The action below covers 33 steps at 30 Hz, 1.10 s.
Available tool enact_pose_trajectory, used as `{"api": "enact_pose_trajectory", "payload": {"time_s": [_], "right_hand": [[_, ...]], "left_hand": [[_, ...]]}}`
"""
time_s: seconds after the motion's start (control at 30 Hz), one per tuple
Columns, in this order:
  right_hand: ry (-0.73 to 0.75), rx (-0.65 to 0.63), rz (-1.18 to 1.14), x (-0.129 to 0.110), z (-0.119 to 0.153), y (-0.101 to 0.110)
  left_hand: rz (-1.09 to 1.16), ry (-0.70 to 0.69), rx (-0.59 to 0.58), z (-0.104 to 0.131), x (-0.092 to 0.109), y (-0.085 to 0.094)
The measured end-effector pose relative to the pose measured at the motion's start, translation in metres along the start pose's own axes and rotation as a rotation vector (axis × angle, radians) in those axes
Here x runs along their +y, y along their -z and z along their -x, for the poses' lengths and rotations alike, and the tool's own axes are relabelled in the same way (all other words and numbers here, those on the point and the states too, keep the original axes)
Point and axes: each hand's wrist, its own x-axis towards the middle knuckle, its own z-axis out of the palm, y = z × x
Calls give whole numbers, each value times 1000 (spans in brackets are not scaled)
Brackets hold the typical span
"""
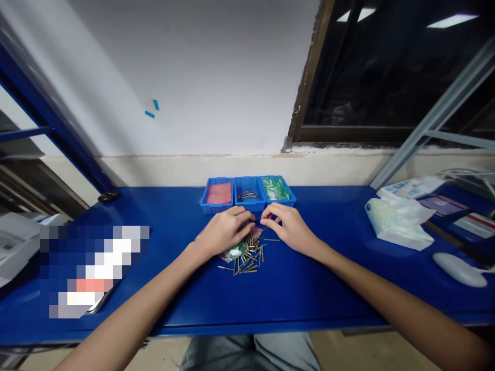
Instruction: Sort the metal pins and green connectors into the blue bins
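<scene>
1. Piled in front of blue boxes [215,208]: metal pins [249,261].
2. Near boxes: left hand [224,230], right hand [292,226], fingers half curled; cannot tell if holding anything.
3. Right of boxes: tissue pack [382,222], print unreadable.

On the right of the blue tabletop [317,304] we note a pale tissue pack [386,224], white tissue [413,210] protruding; nearer to us, a white computer mouse [460,269]. Papers [412,187] lie behind the pack. At left rear we record a small black object [108,197], type unclear, beside a blue metal upright [71,141]. White wall [216,77]: two teal tape strips [156,105], apart. Upper right: dark brown-framed window [371,87], bright light panels [452,21] showing in it.
</scene>
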Motion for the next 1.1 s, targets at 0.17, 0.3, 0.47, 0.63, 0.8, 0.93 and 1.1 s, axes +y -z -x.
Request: {"api": "enact_pose_trajectory", "payload": {"time_s": [0.17, 0.3, 0.47, 0.63, 0.8, 0.93, 1.1], "right_hand": [[-116, 16, -284, -16, 3, -5], [-117, 29, -284, -18, 3, -5], [20, 29, -103, -6, -2, 0], [133, 7, -26, 6, -4, 1], [97, 9, -14, 3, -6, -1], [0, 31, -48, -6, -10, -4], [4, 55, -36, -15, -4, -4]], "left_hand": [[-10, -5, -9, -2, 9, 2], [-44, -23, -11, -2, 14, 3], [-103, -19, -21, -1, 15, 6], [-186, -29, -4, 0, 10, 4], [-173, 47, 135, 0, 11, 6], [-194, 58, 159, 0, 16, 11], [-158, 35, 104, -3, 20, 8]]}}
